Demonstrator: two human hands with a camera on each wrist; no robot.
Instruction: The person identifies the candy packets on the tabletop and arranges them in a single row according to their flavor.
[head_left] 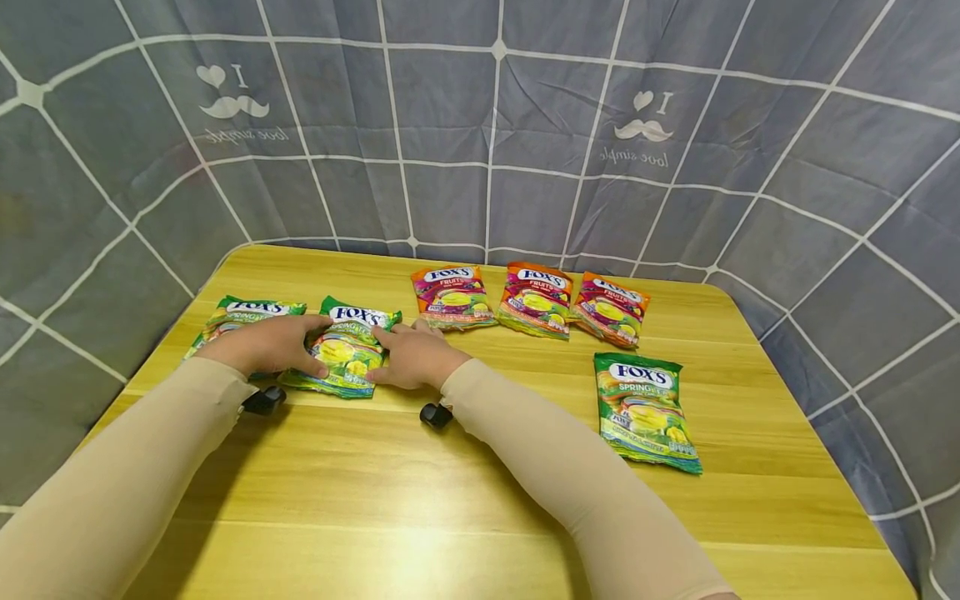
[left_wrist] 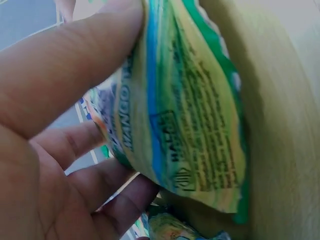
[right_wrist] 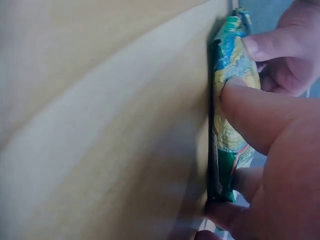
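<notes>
While holding the green Fox's packet [head_left: 341, 352] from both sides, facing broad room toward 6 o'clock

Taking that packet as clock centre in the head view, find the slanting left edge of the table [head_left: 420, 517] toward 9, with the leftmost green packet [head_left: 238, 315] in between. See the back edge near, at 12. Meet three red packets [head_left: 534, 304] between 2 and 3, then, well apart, just past 3, the right-hand green packet [head_left: 647, 417], short of the right edge. Grasped at 9 by the left hand [head_left: 266, 343], at 3 by the right hand [head_left: 416, 358]; set between the two.
</notes>
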